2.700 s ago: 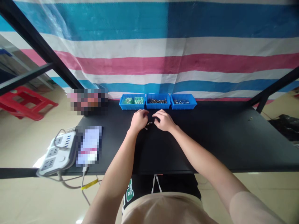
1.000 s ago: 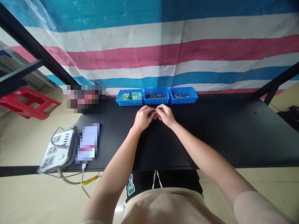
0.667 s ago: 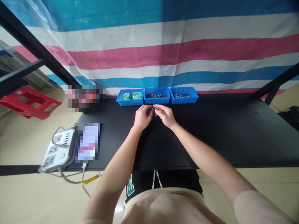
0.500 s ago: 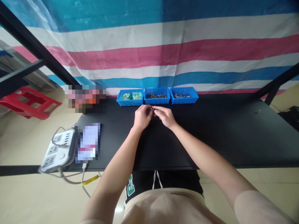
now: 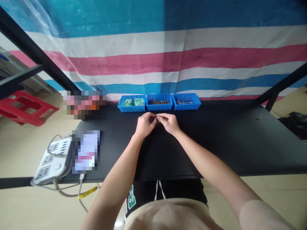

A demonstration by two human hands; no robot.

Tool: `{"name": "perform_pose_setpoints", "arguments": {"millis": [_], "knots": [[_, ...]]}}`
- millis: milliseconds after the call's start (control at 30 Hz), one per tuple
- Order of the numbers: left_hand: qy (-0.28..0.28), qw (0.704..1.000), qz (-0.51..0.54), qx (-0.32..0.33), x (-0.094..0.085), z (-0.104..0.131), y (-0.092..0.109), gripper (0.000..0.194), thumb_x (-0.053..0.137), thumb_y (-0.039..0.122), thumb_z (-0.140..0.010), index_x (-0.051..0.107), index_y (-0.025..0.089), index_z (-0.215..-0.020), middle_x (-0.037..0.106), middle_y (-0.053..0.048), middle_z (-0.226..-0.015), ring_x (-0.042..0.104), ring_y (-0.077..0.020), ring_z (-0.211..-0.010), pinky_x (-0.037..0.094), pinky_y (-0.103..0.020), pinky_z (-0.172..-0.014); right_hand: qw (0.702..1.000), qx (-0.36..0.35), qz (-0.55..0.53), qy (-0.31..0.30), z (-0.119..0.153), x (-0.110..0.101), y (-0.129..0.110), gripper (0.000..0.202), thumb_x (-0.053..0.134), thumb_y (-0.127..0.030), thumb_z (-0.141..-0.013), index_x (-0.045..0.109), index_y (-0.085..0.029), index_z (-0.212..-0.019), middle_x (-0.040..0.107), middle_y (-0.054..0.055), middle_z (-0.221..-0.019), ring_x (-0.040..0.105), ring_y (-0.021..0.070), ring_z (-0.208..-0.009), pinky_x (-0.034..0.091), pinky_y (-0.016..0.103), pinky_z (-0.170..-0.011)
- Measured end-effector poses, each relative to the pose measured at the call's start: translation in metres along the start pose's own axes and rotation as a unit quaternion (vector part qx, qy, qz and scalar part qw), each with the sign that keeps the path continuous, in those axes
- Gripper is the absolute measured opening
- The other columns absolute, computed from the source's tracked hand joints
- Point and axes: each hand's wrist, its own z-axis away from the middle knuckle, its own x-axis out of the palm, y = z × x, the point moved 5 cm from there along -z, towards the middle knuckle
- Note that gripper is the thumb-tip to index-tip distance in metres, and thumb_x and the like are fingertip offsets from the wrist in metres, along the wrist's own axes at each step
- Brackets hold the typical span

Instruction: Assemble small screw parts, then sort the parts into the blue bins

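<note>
My left hand and my right hand meet fingertip to fingertip over the black table. Both are closed in a pinch around something tiny, too small to name. Just beyond them stand three blue bins in a row. White pieces and green-and-white packets lie in the left bin. Small brownish metal parts fill the bottom of the middle bin. Silvery, thin metal parts lie in the right bin.
A white power strip with cables sits at the left front edge, beside a blurred-out phone-like device. Small bits lie at the far right of the table. Black frame posts rise at both sides. A red stool stands left.
The right fingers, straighter before, are now bent into a pinch against the left fingertips. The whole view has shifted slightly, so the table and bins appear lower.
</note>
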Motion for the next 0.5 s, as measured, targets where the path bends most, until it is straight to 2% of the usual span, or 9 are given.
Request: {"name": "perform_pose_setpoints", "arguments": {"millis": [133, 233, 300, 400, 467, 500], "knots": [[-0.004, 1.0, 0.024, 0.001, -0.001, 0.0, 0.002, 0.008, 0.061, 0.024, -0.081, 0.063, 0.019, -0.086, 0.069, -0.001, -0.077, 0.063, -0.0136, -0.066, 0.05, -0.025, -0.064, 1.0, -0.014, 0.017, 0.003, 0.0, -0.001, -0.006, 0.023, 0.065, -0.037, -0.079, 0.076, -0.021, -0.091, 0.075, 0.005, -0.089, 0.066, 0.0182, -0.072, 0.052, 0.031, -0.068], [0.009, 0.999, 0.043, -0.005, -0.003, 0.0, 0.001, 0.02, 0.063, 0.026, -0.08, 0.061, 0.018, -0.098, 0.07, -0.001, -0.082, 0.064, -0.0134, -0.068, 0.051, -0.025, -0.065, 0.999, -0.03, 0.042, 0.009, -0.006, -0.007, -0.012, 0.024, 0.062, -0.03, -0.077, 0.076, -0.02, -0.094, 0.075, 0.004, -0.086, 0.063, 0.0167, -0.066, 0.049, 0.03, -0.061], [0.022, 0.999, 0.044, -0.015, -0.005, -0.001, -0.002, 0.025, 0.064, 0.028, -0.08, 0.06, 0.018, -0.103, 0.07, -0.002, -0.084, 0.064, -0.0138, -0.069, 0.052, -0.025, -0.065, 0.995, -0.055, 0.084, 0.021, -0.016, -0.015, -0.018, 0.028, 0.058, -0.026, -0.076, 0.076, -0.02, -0.096, 0.075, 0.005, -0.091, 0.063, 0.017, -0.066, 0.05, 0.031, -0.061], [0.031, 0.998, 0.032, -0.037, -0.007, -0.003, -0.008, 0.021, 0.061, 0.027, -0.082, 0.06, 0.018, -0.101, 0.07, -0.002, -0.085, 0.063, -0.0141, -0.071, 0.052, -0.026, -0.065, 0.974, -0.126, 0.187, 0.025, -0.04, -0.028, -0.027, 0.032, 0.054, -0.019, -0.073, 0.076, -0.021, -0.096, 0.075, 0.005, -0.101, 0.067, 0.0221, -0.085, 0.052, 0.039, -0.082], [0.031, 0.998, 0.024, -0.043, -0.008, -0.003, -0.011, 0.017, 0.06, 0.024, -0.083, 0.061, 0.018, -0.098, 0.07, -0.003, -0.085, 0.063, -0.0144, -0.071, 0.052, -0.027, -0.067, 0.949, -0.172, 0.266, 0.011, -0.059, -0.033, -0.03, 0.033, 0.055, -0.019, -0.072, 0.076, -0.02, -0.097, 0.075, 0.005, -0.104, 0.066, 0.0247, -0.097, 0.046, 0.045, -0.097], [0.029, 0.998, 0.02, -0.042, -0.008, -0.004, -0.012, 0.016, 0.059, 0.024, -0.083, 0.062, 0.018, -0.097, 0.07, -0.003, -0.085, 0.063, -0.0145, -0.072, 0.052, -0.027, -0.068, 0.936, -0.181, 0.302, 0.002, -0.069, -0.035, -0.03, 0.033, 0.056, -0.019, -0.072, 0.076, -0.019, -0.098, 0.075, 0.005, -0.104, 0.065, 0.0255, -0.099, 0.045, 0.046, -0.099]]}}
